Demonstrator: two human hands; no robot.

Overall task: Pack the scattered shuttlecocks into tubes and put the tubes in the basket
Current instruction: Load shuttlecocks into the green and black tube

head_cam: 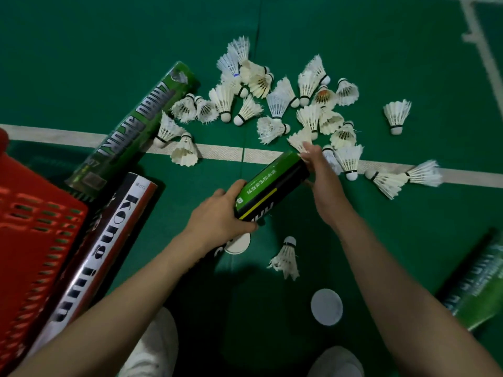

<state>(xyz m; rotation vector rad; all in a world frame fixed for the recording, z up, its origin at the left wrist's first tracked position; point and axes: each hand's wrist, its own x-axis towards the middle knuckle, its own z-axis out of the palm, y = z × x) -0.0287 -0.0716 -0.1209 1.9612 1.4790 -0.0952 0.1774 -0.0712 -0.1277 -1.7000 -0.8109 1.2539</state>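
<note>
Green badminton court floor (109, 50) under the head camera, crossed by a white painted line (223, 152).
A black-and-green cardboard tube (272, 186) is gripped near its lower end by the left hand (217, 216), and a white feather shuttlecock (298, 138) is pinched by the right hand (315, 159) at the tube's open far end. A heap of loose white shuttlecocks (275, 104) is spread just beyond, along the line. A red slatted plastic basket (35, 227) is seen at the floor's left edge.
</note>
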